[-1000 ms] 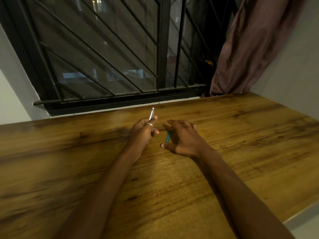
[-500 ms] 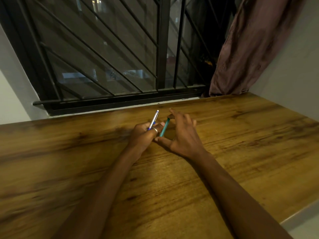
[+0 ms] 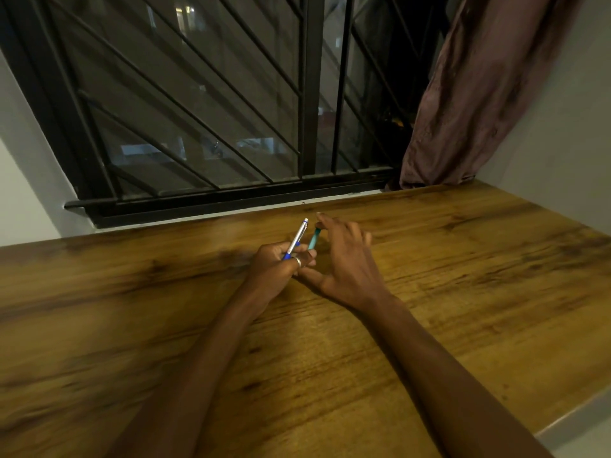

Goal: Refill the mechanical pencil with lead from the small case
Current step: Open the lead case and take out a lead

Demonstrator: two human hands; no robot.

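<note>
Head view: above the counter (image 3: pixel 463 292) the mechanical pencil (image 3: pixel 297 237) is gripped in the left hand (image 3: pixel 274 266), the small case (image 3: pixel 314 239) pinched in the right hand (image 3: pixel 347 266) beside it; lead seemingly not yet extracted, delicate tipping is judged needed next.

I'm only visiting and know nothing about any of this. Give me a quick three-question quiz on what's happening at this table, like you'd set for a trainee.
1. True or false: the mechanical pencil is lying flat on the wooden table.
2. What colour is the small case under the right hand's index fingertip? A red, B teal, C yellow.
3. Fill in: the ring is worn on the ___ hand.

Key: 1 false, the left hand grips it, angled up off the table; 2 B; 3 left.
</note>
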